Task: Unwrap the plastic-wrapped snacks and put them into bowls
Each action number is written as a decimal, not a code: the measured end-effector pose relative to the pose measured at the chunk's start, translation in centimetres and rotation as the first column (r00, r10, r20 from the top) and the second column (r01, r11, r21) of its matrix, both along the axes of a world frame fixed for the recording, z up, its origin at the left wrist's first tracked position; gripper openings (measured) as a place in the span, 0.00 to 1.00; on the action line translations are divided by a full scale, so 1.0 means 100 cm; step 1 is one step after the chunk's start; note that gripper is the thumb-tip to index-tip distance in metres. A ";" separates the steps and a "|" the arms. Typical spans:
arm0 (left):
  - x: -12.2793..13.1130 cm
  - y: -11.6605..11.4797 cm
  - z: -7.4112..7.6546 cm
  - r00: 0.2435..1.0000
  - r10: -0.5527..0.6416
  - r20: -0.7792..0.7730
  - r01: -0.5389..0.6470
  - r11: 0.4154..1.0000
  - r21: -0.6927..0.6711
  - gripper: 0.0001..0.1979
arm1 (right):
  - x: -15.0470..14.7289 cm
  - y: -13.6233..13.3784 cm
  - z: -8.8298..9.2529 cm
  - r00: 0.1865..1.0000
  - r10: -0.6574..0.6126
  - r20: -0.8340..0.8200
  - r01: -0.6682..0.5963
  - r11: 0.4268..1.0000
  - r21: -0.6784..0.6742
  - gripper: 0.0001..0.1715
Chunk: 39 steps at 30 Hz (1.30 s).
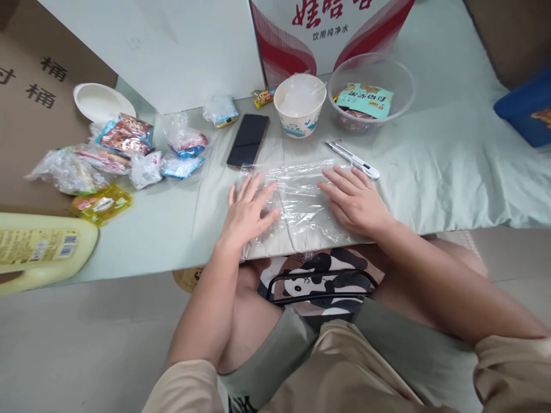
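Observation:
A sheet of clear plastic wrap (301, 201) lies crinkled near the front edge of the cloth-covered surface. My left hand (247, 212) rests on its left side, fingers spread and palm down. On the right side of the film my right hand (355, 198) lies flat with its fingers stretched out. Just beyond the right fingertips is a white utility knife (353, 159). A black phone (248, 139) lies past the left hand. Behind the film stands a paper cup (300, 123) with crumpled clear plastic (298, 97) in it.
To the right of the cup, a clear plastic bowl (400, 94) holds snack packets (365, 101). Wrapped snacks (124, 135) and a white bowl (103, 102) lie at the left, near a yellow jug (47, 246). Boxes (331, 40) line the back; a blue container (527, 109) stands far right.

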<state>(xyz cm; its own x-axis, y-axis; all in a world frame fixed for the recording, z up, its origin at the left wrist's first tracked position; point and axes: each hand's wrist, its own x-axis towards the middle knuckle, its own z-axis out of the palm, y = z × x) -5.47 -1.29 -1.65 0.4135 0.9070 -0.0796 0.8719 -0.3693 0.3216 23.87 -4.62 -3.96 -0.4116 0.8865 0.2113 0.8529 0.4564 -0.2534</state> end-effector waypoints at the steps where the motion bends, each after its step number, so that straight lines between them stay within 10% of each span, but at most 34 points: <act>1: 0.000 0.000 0.001 1.000 -0.005 0.012 0.005 0.999 0.036 0.30 | -0.001 0.000 0.000 1.000 0.017 -0.024 -0.016 1.000 0.025 0.27; 9: -0.018 0.008 0.003 0.963 -0.066 0.261 0.048 0.996 0.076 0.08 | 0.003 0.012 0.003 0.979 0.011 -0.204 0.022 0.987 0.157 0.11; 14: -0.023 -0.002 0.023 0.832 0.156 0.533 -0.030 0.971 -0.237 0.10 | 0.009 0.003 0.033 0.834 -0.046 -0.550 -0.073 0.979 -0.193 0.09; 18: -0.023 0.001 0.033 0.548 0.414 0.727 0.091 0.835 -0.543 0.18 | 0.020 -0.001 0.047 0.614 -0.288 -0.735 -0.268 0.800 -0.537 0.15; 21: -0.019 0.013 0.032 0.502 0.538 0.678 0.005 0.781 -0.624 0.17 | 0.032 0.005 0.045 0.716 -0.210 -0.665 -0.455 0.582 -0.674 0.19; 26: 0.001 0.024 0.028 0.655 0.496 0.569 0.121 0.675 -0.728 0.15 | 0.024 0.011 0.035 0.657 -0.334 -0.676 -0.164 0.811 -0.561 0.19; 28: 0.009 0.023 0.030 0.664 0.457 0.591 0.189 0.663 -0.725 0.16 | 0.008 0.010 0.034 0.580 -0.295 -0.760 -0.271 0.810 -0.521 0.24; 32: 0.017 0.023 0.035 0.617 0.449 0.646 0.282 0.640 -0.715 0.19 | -0.023 0.006 0.037 0.691 -0.077 -0.719 -0.562 0.568 -0.601 0.18; 35: 0.017 0.026 0.031 0.475 0.553 0.685 0.241 0.667 -0.705 0.29 | -0.029 0.005 0.042 0.639 -0.151 -0.754 -0.633 0.453 -0.628 0.15; 39: 0.030 0.022 0.018 0.251 0.614 0.748 0.176 0.731 -0.659 0.39 | -0.028 0.007 0.041 0.504 -0.388 -0.771 -0.424 0.667 -0.613 0.19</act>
<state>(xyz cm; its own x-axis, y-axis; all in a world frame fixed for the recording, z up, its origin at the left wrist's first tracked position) -2.51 0.90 0.15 0.3393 0.8934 -0.2944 -0.1527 0.3611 0.9199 21.06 -3.88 0.12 -0.4250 0.8851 -0.1895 0.0459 -0.1880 -0.9811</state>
